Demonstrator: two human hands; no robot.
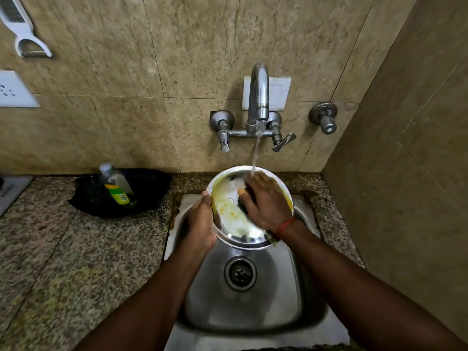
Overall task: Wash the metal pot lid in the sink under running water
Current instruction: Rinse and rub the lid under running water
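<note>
A round metal pot lid [228, 211], smeared with yellow and white residue, is held tilted over the steel sink [298, 295]. My left hand [201, 224] grips the lid's left rim. My right hand [266, 201] presses a dark scrubber [243, 198] against the lid's inner face; most of the scrubber is hidden under the fingers. Water [256, 153] runs from the wall tap [258, 97] onto the lid's far edge and my right hand.
A bottle of green dish liquid [116, 186] lies in a black pan [101, 206] on the granite counter [63, 249] left of the sink. Tiled walls close in behind and to the right. The sink drain [240, 273] lies below the lid.
</note>
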